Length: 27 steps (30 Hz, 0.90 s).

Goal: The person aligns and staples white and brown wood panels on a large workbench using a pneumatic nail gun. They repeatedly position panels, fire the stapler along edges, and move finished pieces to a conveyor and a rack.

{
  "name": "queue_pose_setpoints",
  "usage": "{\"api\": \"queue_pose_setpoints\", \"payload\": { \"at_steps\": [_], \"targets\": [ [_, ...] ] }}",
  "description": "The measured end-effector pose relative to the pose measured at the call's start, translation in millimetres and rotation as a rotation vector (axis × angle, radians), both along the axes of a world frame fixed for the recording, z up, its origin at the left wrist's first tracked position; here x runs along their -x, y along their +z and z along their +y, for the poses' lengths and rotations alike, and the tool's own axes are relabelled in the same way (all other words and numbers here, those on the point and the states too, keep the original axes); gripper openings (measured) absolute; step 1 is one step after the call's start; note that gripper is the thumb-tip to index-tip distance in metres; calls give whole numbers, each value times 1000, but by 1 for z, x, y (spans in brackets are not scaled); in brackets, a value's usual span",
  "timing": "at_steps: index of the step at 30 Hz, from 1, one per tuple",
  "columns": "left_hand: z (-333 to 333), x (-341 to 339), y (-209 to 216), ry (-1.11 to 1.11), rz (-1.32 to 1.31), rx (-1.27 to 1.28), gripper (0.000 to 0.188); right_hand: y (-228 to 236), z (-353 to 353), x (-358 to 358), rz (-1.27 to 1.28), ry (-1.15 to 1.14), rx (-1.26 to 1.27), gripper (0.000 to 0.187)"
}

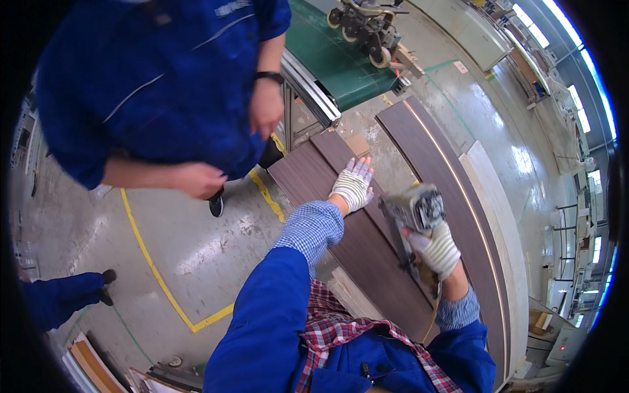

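Note:
My left hand (354, 186), in a striped white glove, lies flat with fingers stretched on a dark brown wood-grain panel (377, 265). A raised strip of the same colour (335, 149) runs along that panel. My right hand (439, 251), gloved likewise, is wrapped round the handle of a nail gun (417, 206). The nail gun is over the panel's right edge; whether its nose touches the wood I cannot tell. A thin hose (432, 319) trails down below it.
Another long brown panel (452, 170) lies to the right, beside a pale board (501, 209). A co-worker in blue (164, 85) stands at the far left side of the panel. Beyond is a green conveyor belt (321, 46). Yellow lines (154, 265) mark the floor.

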<state>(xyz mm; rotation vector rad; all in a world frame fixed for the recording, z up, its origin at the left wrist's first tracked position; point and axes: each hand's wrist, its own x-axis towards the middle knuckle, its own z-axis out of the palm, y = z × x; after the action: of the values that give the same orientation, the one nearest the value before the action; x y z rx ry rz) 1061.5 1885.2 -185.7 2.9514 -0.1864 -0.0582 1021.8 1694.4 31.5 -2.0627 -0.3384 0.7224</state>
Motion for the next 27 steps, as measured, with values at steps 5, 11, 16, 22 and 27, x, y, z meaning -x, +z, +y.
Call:
{"api": "queue_pose_setpoints", "payload": {
  "at_steps": [5, 11, 16, 22, 27],
  "targets": [
    [6, -26, 9, -16, 241, 102, 64, -20, 90, -90, -235, 305, 256, 26],
    [15, -30, 15, 33, 249, 346, 61, -48, 187, -158, -52, 499, 387, 34],
    [21, -27, 14, 30, 133, 320, 69, -72, 218, -178, -128, 601, 412, 23],
    [18, -28, 7, 44, 124, 361, 68, -74, 218, -181, -126, 634, 454, 36],
    [16, -32, 3, 49, 159, 360, 66, -70, 221, -177, -112, 603, 447, 35]
  ]
}}
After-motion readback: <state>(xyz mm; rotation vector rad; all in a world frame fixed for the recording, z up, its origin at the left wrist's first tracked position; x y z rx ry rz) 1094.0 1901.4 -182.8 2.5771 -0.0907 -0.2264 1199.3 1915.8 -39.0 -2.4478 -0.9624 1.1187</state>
